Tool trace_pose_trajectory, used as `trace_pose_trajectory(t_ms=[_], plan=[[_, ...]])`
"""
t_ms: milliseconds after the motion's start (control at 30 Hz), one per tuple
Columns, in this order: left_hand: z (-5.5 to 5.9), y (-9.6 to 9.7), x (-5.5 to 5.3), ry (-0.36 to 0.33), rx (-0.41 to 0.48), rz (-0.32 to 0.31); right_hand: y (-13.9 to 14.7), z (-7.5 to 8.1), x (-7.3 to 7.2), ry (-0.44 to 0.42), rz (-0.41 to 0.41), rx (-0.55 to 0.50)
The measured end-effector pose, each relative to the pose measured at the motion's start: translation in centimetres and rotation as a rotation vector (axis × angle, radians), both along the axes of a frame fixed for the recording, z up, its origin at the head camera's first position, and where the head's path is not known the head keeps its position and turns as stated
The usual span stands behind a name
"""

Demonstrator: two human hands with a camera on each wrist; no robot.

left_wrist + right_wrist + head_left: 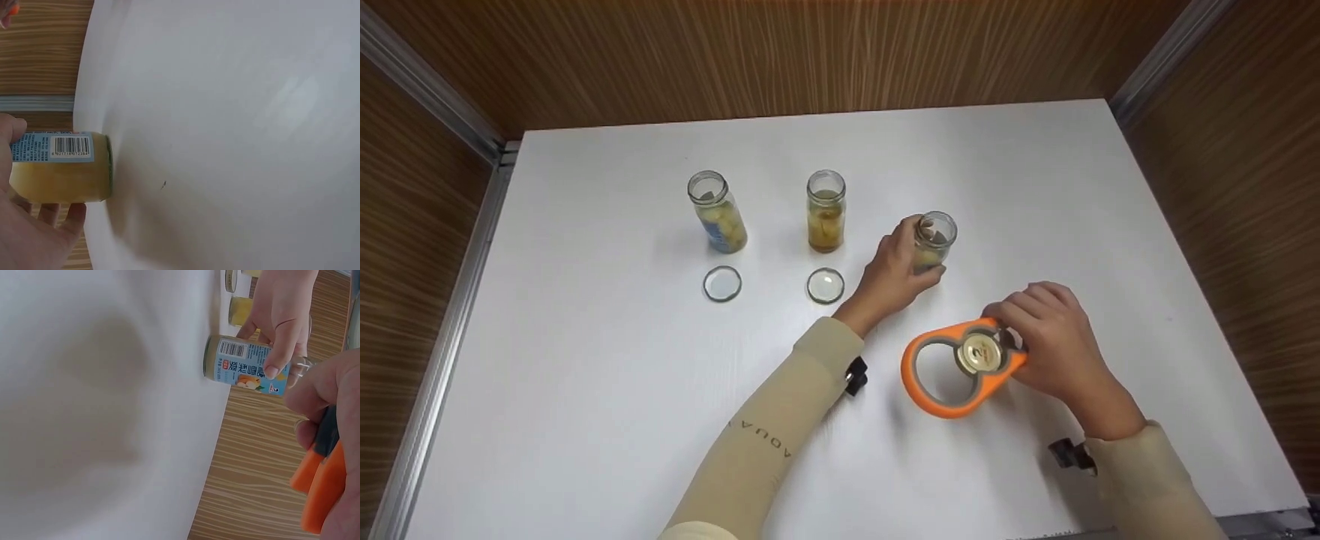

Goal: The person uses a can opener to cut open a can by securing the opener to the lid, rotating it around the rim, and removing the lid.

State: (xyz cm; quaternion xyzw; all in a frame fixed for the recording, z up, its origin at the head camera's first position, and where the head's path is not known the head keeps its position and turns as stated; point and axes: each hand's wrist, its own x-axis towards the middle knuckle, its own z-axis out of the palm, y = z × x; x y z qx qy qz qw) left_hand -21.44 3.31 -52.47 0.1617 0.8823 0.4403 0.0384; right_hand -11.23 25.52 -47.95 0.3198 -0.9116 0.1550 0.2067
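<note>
My left hand (894, 274) grips an unlidded glass jar (931, 257) with pale yellow contents, its fingers and thumb around the upper part. In the right wrist view, this jar (236, 363) shows a blue label with fruit pictures and a barcode. To the right and nearer the front, my right hand (1054, 341) holds an orange and grey jar opener (910, 367) above the table. A gold-coloured lid (981, 352) sits within the opener's frame, close to the fingers. The opener's handle end is partly hidden by the right hand.
Two other open glass jars stand to the left, one with pale chunks (724, 225) and one with amber liquid (826, 225). In front of each lies a round lid, left (722, 283) and middle (826, 286). Wood-grain panels (810, 60) enclose the white table (585, 375).
</note>
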Motion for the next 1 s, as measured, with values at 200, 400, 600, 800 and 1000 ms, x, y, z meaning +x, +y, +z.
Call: trace_pose_trajectory(t_ms=[200,400,600,800,1000], plan=[[0.1,0.3,-0.8,-0.017,-0.004,-0.003,0.2,0.0,0.2,0.033,0.010,-0.005],[0.2,0.5,-1.3,-0.024,-0.004,0.002,0.4,0.1,0.4,0.006,-0.008,0.000],[0.5,0.6,-1.4,-0.036,0.005,0.011,0.3,0.0,0.4,-0.003,-0.009,0.007],[0.6,1.0,-1.5,-0.059,0.008,-0.013,0.4,-0.4,0.6,-0.011,-0.016,0.005],[0.6,1.3,-1.7,-0.057,0.008,-0.013,0.6,-0.8,0.9,-0.022,-0.026,0.004]])
